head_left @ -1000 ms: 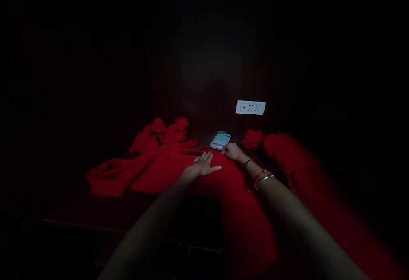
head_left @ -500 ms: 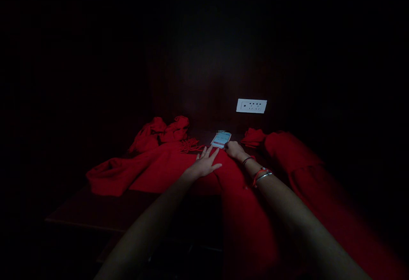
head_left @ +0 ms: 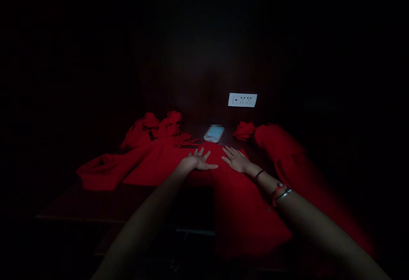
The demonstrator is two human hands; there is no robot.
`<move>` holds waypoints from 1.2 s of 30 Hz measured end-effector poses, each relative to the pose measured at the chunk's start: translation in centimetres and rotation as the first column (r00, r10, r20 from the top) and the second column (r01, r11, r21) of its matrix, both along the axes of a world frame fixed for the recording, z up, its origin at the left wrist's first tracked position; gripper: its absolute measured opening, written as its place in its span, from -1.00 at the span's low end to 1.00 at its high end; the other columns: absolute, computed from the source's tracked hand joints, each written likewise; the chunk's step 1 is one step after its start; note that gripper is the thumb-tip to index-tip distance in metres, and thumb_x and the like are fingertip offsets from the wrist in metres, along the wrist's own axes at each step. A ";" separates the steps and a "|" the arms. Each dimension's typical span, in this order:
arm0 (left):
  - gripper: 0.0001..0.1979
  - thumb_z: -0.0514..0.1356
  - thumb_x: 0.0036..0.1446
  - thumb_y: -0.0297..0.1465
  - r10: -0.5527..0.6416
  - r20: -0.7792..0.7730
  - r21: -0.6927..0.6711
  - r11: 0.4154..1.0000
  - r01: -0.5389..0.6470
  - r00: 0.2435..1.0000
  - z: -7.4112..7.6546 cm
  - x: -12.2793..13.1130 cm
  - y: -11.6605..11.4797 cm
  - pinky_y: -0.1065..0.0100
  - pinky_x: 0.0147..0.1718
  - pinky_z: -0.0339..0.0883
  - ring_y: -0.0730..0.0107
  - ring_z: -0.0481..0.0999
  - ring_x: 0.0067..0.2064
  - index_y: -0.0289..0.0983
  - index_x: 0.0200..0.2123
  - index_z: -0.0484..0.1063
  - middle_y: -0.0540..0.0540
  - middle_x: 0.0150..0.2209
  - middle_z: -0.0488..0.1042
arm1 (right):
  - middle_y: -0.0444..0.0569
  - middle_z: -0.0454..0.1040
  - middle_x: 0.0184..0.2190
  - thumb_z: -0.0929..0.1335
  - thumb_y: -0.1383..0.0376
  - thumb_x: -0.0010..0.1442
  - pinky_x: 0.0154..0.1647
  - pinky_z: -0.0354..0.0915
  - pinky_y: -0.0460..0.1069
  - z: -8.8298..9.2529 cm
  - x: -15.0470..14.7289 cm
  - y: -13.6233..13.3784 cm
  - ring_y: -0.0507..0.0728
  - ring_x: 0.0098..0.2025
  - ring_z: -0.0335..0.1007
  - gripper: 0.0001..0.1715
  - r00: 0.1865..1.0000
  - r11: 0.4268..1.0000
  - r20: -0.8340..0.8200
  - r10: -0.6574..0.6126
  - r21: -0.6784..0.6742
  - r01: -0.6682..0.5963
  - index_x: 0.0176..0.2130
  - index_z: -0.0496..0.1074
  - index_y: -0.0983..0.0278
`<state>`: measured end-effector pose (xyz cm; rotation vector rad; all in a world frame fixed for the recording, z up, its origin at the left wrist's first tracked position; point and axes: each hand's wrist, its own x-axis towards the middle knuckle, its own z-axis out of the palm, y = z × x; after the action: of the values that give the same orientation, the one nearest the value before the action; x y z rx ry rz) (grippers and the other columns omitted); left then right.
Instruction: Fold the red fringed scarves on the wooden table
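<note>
A long red cloth (head_left: 243, 203), like a scarf, runs from the back of the dark table towards me and hangs over its near edge. My left hand (head_left: 198, 161) lies on it with the fingers spread. To the right, my right hand (head_left: 235, 159) rests flat on the same cloth, fingers stretched out and holding nothing. Just beyond both hands, a phone (head_left: 213, 134) lies face up with a lit, blurred screen. Left of my left hand stretches another red cloth with fringe (head_left: 150, 163).
Bunched red cloth (head_left: 151, 127) sits at the back left. More red cloth (head_left: 277, 144) lies along the right side. A white wall socket (head_left: 242, 100) is set behind the table. The table's front edge (head_left: 79, 220) shows at the left; the surroundings are very dark.
My right hand has left the phone's near edge, come back towards me and opened flat on the red cloth. My left hand stays spread, slightly nearer me. The view has shifted a little.
</note>
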<state>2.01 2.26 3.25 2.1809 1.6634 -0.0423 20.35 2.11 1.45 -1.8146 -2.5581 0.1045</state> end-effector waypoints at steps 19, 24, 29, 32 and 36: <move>-0.20 -0.18 -0.10 0.11 -0.114 0.027 0.072 0.991 0.112 0.993 -1.2 -2.5 -0.2 0.00 0.03 -0.34 0.06 -0.44 0.16 -0.15 0.16 -0.27 -0.11 0.17 -0.50 | -0.02 -0.26 0.19 -0.07 -0.01 0.13 0.09 -0.32 0.22 0.7 -1.9 -5.3 0.20 0.19 -0.46 -0.32 0.993 0.995 -0.110 0.046 0.092 -0.036 0.17 -0.21 0.22; -0.08 0.02 -0.20 0.09 -0.218 0.054 0.143 0.968 0.208 0.975 -1.6 -4.5 -0.9 0.15 0.06 -0.33 0.14 -0.40 0.17 -0.16 0.16 -0.29 -0.14 0.18 -0.47 | 0.02 -0.20 0.18 -0.02 -0.02 0.12 0.06 -0.28 0.25 0.5 -2.7 -6.5 0.27 0.18 -0.37 -0.34 0.988 0.991 -0.084 0.131 0.015 -0.130 0.15 -0.12 0.16; -0.38 -0.15 0.07 -0.07 -0.225 0.149 0.297 0.939 0.174 0.963 -2.2 -4.6 -0.6 0.27 0.07 -0.24 0.32 -0.19 0.18 -0.20 0.15 -0.17 -0.11 0.19 -0.20 | 0.10 0.21 -0.02 0.15 0.12 0.10 0.00 -0.01 0.07 1.7 -3.6 -8.3 0.17 0.01 0.07 -0.49 0.963 0.929 -0.039 0.265 0.277 -0.245 0.00 0.19 0.29; -0.50 -0.22 0.13 -0.15 -0.210 0.096 0.326 0.930 0.168 0.973 -2.5 -4.6 0.1 0.22 0.06 -0.21 0.33 -0.16 0.17 -0.17 0.12 -0.07 -0.09 0.18 -0.14 | 0.10 0.35 -0.24 0.16 0.30 0.11 -0.15 0.12 -0.01 2.0 -5.1 -9.6 0.13 -0.17 0.24 -0.70 0.958 0.911 0.073 0.279 0.297 -0.287 -0.18 0.32 0.33; -0.53 -0.24 0.14 -0.16 -0.243 -0.015 0.300 0.924 0.236 0.970 -2.6 -4.9 0.5 0.14 0.04 -0.20 0.28 -0.19 0.18 -0.09 0.13 -0.11 -0.05 0.18 -0.18 | 0.12 0.38 -0.33 0.11 0.48 0.10 -0.33 0.18 -0.05 2.5 -6.1 -10.3 0.11 -0.31 0.30 -0.70 0.935 0.911 0.196 0.297 0.236 -0.339 -0.24 0.33 0.37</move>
<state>-2.85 2.79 0.68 2.5923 1.4581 0.1787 14.22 -8.15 3.96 -1.3513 -2.7881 -0.3804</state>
